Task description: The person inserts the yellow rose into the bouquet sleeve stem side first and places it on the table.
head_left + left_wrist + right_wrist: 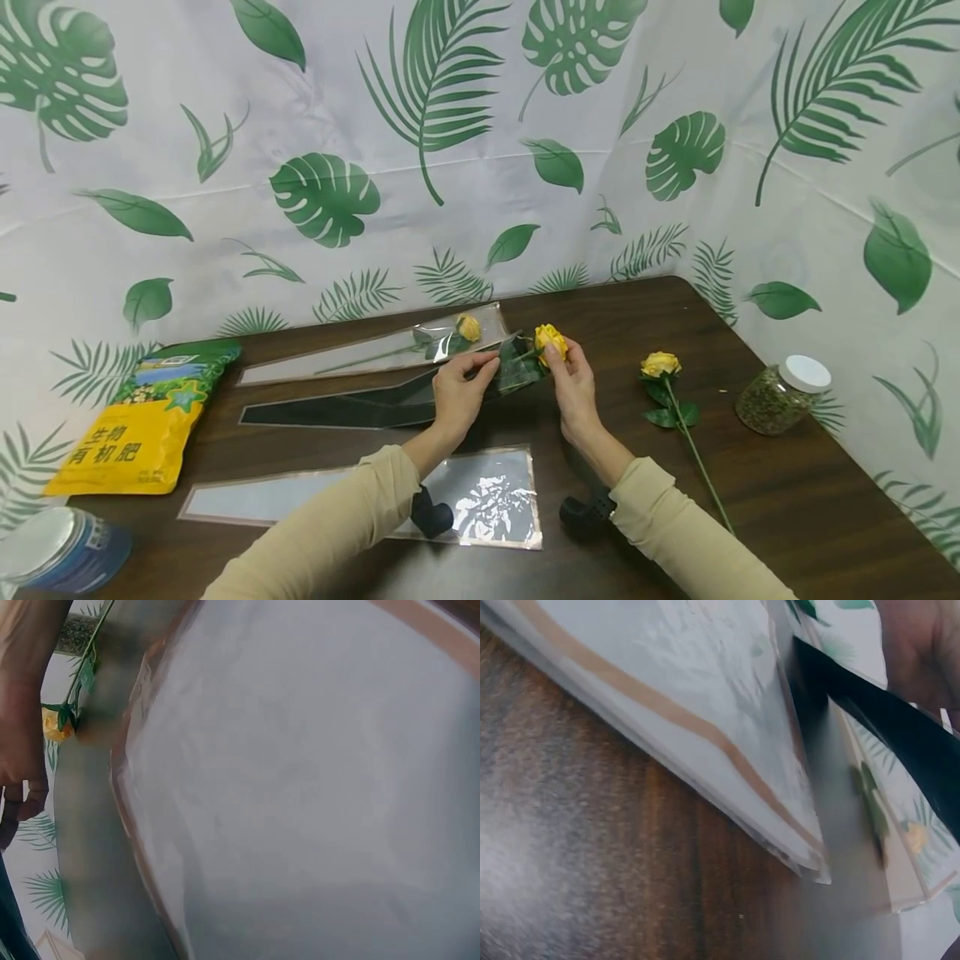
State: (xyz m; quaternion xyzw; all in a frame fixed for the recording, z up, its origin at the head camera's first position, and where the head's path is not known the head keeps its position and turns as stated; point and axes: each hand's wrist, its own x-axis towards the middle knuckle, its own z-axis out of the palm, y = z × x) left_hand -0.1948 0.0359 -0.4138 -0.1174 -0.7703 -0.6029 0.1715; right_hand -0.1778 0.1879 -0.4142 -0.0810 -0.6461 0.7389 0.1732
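Observation:
In the head view, my right hand (576, 396) holds a yellow rose (550, 340) just below its bloom, thumb against the flower. My left hand (457, 396) pinches the wide end of a black flower sleeve (315, 410) with a clear front. Green leaves of the rose lie within or behind the clear film at that end, while the bloom sticks out past it. The sleeve's narrow tail rests on the table. Seen from the right wrist, the black sleeve (885, 720) slants across the upper right.
Nearer me lies a white flower sleeve (300, 497). Behind the black one, another sleeve (277, 367) contains a yellow rose (468, 327). A loose yellow rose (660, 364) and a white-lidded jar (780, 396) are at right. At left are a yellow fertilizer bag (138, 442) and a blue can (101, 554).

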